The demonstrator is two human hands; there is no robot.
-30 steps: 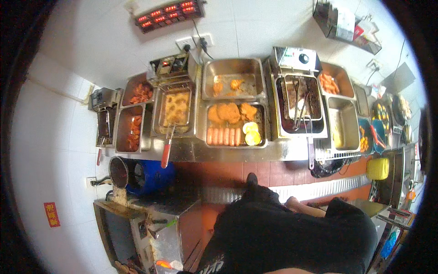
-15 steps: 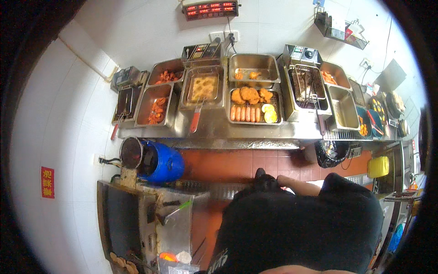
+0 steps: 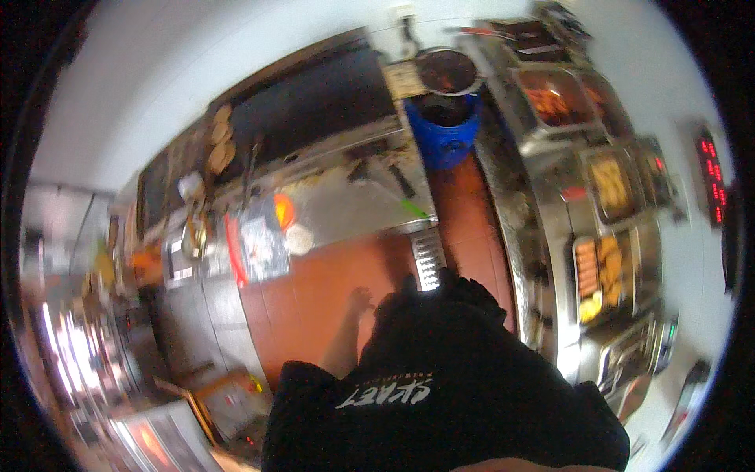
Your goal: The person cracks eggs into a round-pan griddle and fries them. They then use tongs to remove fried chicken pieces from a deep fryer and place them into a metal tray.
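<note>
My left hand [image 3: 362, 299] hangs low over the red tiled floor, beside the dark shirt. Its loosely curled fingers look slightly apart, and nothing shows in them; motion blur softens their outline. Beside the right sleeve a skin-coloured patch [image 3: 634, 396], probably part of my right arm, appears near the fryer [image 3: 629, 350]. The fingers of my right hand cannot be made out. Ahead of the left hand is a steel counter [image 3: 330, 206] with a green-tipped tool [image 3: 409, 206], a plastic bag [image 3: 263, 244] and an orange round thing [image 3: 283, 210] at its edge.
A long dark griddle [image 3: 314, 102] runs behind the counter, with several flat brown pieces [image 3: 221, 141] at its left. A blue barrel [image 3: 444, 145] stands in the corner under a round strainer [image 3: 448, 71]. Food trays [image 3: 578, 259] and fryers line the right counter.
My view has swung left, from the fryer counter to the griddle side. The fryers and food trays now lie at the right. My left hand has come into sight.
</note>
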